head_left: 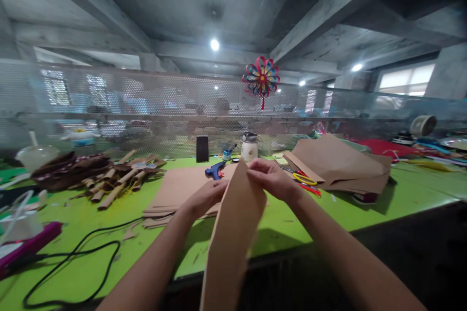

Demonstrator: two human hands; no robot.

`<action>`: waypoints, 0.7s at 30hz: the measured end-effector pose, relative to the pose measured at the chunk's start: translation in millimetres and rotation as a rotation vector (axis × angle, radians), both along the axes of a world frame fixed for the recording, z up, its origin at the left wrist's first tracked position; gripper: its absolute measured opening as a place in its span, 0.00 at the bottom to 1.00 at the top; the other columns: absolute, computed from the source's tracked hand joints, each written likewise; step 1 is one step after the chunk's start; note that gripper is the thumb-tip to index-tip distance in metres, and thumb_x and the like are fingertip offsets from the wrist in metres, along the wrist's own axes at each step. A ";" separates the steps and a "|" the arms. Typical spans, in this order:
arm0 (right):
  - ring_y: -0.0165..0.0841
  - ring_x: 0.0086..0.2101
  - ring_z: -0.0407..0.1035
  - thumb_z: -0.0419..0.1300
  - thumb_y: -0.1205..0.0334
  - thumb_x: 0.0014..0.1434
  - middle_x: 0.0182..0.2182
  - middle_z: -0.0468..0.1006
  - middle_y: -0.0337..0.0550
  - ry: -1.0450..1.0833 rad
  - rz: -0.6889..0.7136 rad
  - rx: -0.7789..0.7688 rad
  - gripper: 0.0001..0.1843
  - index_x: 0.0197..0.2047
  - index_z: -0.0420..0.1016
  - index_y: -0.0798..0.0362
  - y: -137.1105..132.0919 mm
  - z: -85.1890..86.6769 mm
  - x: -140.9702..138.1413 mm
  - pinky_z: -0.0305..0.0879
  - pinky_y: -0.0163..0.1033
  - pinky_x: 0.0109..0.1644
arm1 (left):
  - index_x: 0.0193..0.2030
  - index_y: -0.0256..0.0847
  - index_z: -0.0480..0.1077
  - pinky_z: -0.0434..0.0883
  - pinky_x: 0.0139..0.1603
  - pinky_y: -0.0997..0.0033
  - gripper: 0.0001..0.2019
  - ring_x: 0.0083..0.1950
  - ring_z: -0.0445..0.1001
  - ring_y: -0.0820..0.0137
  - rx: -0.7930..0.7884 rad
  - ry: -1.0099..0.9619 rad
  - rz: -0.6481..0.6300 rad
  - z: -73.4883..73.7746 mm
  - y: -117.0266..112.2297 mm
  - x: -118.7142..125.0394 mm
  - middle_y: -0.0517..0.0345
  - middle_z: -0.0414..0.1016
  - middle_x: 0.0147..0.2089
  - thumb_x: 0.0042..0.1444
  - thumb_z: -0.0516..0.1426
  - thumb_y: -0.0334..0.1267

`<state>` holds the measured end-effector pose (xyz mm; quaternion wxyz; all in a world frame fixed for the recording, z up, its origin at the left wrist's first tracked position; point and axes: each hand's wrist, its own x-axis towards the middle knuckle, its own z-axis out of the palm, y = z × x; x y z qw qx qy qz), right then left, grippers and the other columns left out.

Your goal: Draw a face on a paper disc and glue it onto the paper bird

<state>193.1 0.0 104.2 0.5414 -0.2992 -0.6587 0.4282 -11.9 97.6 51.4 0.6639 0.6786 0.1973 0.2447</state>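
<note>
A long strip of brown kraft paper [233,238] stands tilted between my hands, its lower end hanging past the table's front edge. My right hand [270,177] pinches its upper right edge between thumb and fingers. On the other side, my left hand [209,197] is closed at the strip's left edge, its fingertips partly hidden behind the paper. Beyond my left hand lies a stack of brown paper sheets [175,187], with a blue glue gun [216,170] on it. Scissors with yellow and red handles [306,182] rest to the right of my right hand.
The green table [365,214] carries rolled paper tubes [122,180] at left and a large brown paper pile [339,163] at right. A black cable [105,243] loops at front left. A lidded bottle [249,148] and a black phone-like slab [202,149] stand near the perforated screen [164,97].
</note>
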 end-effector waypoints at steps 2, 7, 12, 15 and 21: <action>0.26 0.28 0.67 0.66 0.50 0.53 0.29 0.74 0.35 -0.058 -0.023 -0.066 0.15 0.36 0.73 0.53 6.3 0.1 12.0 0.62 0.33 0.35 | 0.46 0.35 0.70 0.73 0.41 0.63 0.16 0.39 0.74 0.68 0.034 -0.001 0.062 -0.3 6.5 -1.5 0.54 0.73 0.43 0.64 0.54 0.47; 0.24 0.21 0.59 0.70 0.54 0.47 0.20 0.70 0.33 -0.336 0.015 -0.211 0.15 0.29 0.75 0.59 30.1 -19.2 18.1 0.53 0.31 0.27 | 0.46 0.35 0.69 0.73 0.41 0.63 0.17 0.39 0.74 0.68 0.155 0.093 0.091 -4.3 12.9 -2.2 0.54 0.73 0.42 0.64 0.53 0.49; 0.24 0.23 0.58 0.68 0.56 0.48 0.19 0.68 0.32 -0.483 0.030 -0.187 0.13 0.25 0.74 0.59 55.2 -49.3 -9.3 0.53 0.32 0.29 | 0.44 0.35 0.70 0.73 0.38 0.65 0.14 0.37 0.74 0.69 0.385 0.331 0.060 -7.9 11.7 -0.7 0.56 0.73 0.40 0.63 0.55 0.46; 0.26 0.25 0.61 0.67 0.56 0.50 0.21 0.71 0.34 -0.527 0.015 -0.154 0.13 0.27 0.75 0.58 64.3 -59.7 -18.0 0.56 0.32 0.30 | 0.42 0.34 0.71 0.74 0.38 0.66 0.13 0.37 0.74 0.68 0.513 0.462 0.053 -9.5 15.0 -1.8 0.57 0.73 0.39 0.62 0.57 0.45; 0.27 0.25 0.61 0.64 0.57 0.53 0.23 0.73 0.36 -0.616 -0.031 -0.096 0.11 0.33 0.79 0.58 56.7 -67.4 0.2 0.56 0.32 0.29 | 0.43 0.34 0.71 0.74 0.38 0.65 0.13 0.38 0.74 0.68 0.617 0.580 0.004 -8.0 21.7 -7.9 0.57 0.73 0.40 0.63 0.56 0.45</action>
